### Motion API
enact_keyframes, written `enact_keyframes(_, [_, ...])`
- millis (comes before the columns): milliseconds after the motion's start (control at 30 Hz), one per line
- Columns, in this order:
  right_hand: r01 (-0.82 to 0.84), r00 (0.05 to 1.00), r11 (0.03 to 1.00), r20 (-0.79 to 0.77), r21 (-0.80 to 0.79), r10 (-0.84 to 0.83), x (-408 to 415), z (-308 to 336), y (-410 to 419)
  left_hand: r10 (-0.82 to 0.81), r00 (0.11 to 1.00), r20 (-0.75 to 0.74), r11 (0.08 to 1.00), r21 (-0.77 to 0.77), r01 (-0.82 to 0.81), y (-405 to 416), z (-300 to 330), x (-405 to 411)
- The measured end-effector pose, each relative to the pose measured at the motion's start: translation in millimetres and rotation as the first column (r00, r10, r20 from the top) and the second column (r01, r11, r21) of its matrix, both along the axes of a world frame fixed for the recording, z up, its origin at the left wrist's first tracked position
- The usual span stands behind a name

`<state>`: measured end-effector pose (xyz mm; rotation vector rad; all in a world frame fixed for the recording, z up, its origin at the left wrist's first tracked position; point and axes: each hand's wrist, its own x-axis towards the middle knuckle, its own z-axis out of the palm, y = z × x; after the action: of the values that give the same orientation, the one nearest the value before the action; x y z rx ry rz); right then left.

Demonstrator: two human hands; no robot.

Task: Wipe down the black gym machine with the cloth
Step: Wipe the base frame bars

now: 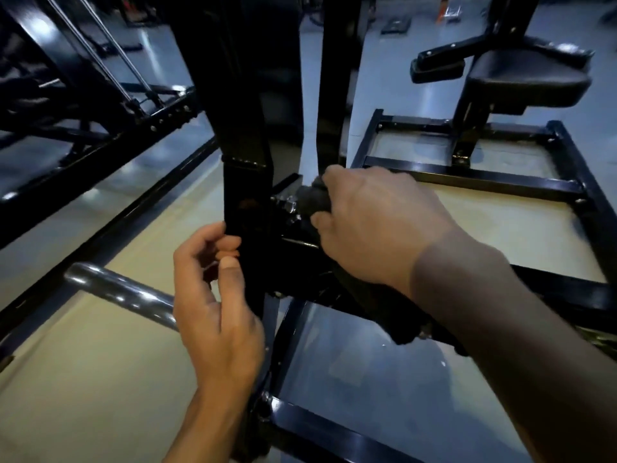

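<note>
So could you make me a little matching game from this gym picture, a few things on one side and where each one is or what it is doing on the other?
Things:
1. dark cloth
2. left hand
3. padded seat
4. shiny metal bar

Places or states:
A. at upper right, on its own black post
B. bunched in the right hand, pressed at a bolted joint of the black frame
C. at lower left, over the pale floor
D. fingers curled at the edge of the black upright post

Pairs: 1-B, 2-D, 3-A, 4-C
</note>
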<state>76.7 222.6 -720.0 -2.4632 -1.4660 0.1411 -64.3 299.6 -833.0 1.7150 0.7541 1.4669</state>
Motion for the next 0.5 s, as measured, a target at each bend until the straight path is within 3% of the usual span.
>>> enact_keyframes(167, [-0.035, 0.995, 0.999, 0.089, 0.004, 0.034, -7, -1, -8, 0.012, 0.999, 0.038, 0.999, -0.052, -0.01, 2, -29, -12])
enact_keyframes(500, [-0.081, 0.972, 0.961, 0.235, 0.266, 0.017, -52, -23, -8, -0.055, 0.998, 0.034, 0.997, -0.058, 0.057, -2, -26, -32])
